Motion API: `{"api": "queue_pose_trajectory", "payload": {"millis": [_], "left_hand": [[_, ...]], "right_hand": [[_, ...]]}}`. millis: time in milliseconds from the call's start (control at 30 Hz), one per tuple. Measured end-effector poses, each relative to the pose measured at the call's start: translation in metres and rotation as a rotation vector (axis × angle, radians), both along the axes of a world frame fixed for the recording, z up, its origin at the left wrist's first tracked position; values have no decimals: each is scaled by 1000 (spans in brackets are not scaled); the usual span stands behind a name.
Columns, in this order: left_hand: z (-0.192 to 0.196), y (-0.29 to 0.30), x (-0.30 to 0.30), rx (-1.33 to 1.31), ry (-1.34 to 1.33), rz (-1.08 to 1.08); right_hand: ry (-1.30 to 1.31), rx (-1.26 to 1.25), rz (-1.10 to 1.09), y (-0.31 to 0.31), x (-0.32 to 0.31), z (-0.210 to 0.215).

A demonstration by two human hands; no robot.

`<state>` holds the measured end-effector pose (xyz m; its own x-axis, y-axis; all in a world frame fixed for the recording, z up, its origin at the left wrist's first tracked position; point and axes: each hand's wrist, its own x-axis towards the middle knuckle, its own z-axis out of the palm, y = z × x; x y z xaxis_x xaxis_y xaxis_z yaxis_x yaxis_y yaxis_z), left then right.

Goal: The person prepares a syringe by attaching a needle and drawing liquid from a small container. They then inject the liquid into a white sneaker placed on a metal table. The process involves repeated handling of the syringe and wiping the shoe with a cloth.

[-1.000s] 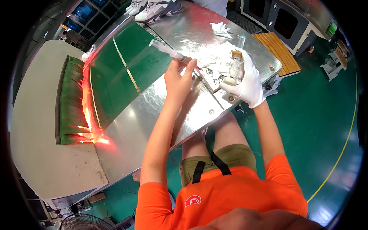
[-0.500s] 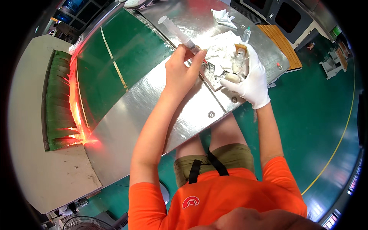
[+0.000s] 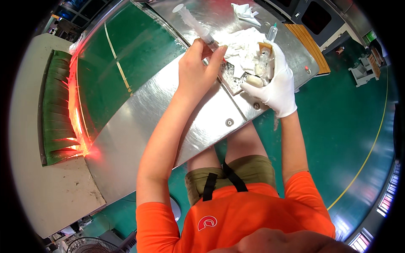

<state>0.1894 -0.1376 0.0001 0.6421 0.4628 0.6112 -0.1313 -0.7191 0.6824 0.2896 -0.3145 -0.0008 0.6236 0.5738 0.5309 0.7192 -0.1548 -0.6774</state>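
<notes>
My bare left hand point(image 3: 200, 67) is closed around the lower barrel of a large clear syringe point(image 3: 195, 26). The plunger end points up and away to the left, and the tip end shows red below my fingers, near a speckled flat plate point(image 3: 230, 81). My right hand point(image 3: 276, 86), in a white glove, curls around a small pale, partly clear piece point(image 3: 263, 62) with a tan strip point(image 3: 265, 46) at its far end. A cream-coloured rounded block point(image 3: 254, 81) lies by the gloved thumb. My palm hides part of what it grips.
Crumpled white wipes point(image 3: 244, 46) lie beside my right hand, another wipe point(image 3: 245, 13) farther back. A clear tube with a green tip point(image 3: 272, 32) stands behind the glove. Left lies a green conveyor belt point(image 3: 126, 50), with a red-glowing opening behind a green strip curtain point(image 3: 57, 109).
The whole view has shifted slightly, so the scene sits a little farther left and up. Both hands keep their grips, with hardly any movement relative to the table.
</notes>
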Motion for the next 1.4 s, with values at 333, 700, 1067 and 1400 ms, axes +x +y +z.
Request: {"api": "queue_pose_trajectory", "payload": {"millis": [333, 700, 1067, 1400], "left_hand": [[2, -1, 3, -8, -4, 2], [-1, -2, 9, 64, 3, 35], [2, -6, 10, 97, 82, 51], [6, -8, 10, 77, 132, 28]], "right_hand": [[55, 1, 10, 0, 2, -2], [31, -6, 13, 1, 6, -3], [-6, -9, 14, 2, 7, -3], [2, -1, 17, 3, 9, -2]]}}
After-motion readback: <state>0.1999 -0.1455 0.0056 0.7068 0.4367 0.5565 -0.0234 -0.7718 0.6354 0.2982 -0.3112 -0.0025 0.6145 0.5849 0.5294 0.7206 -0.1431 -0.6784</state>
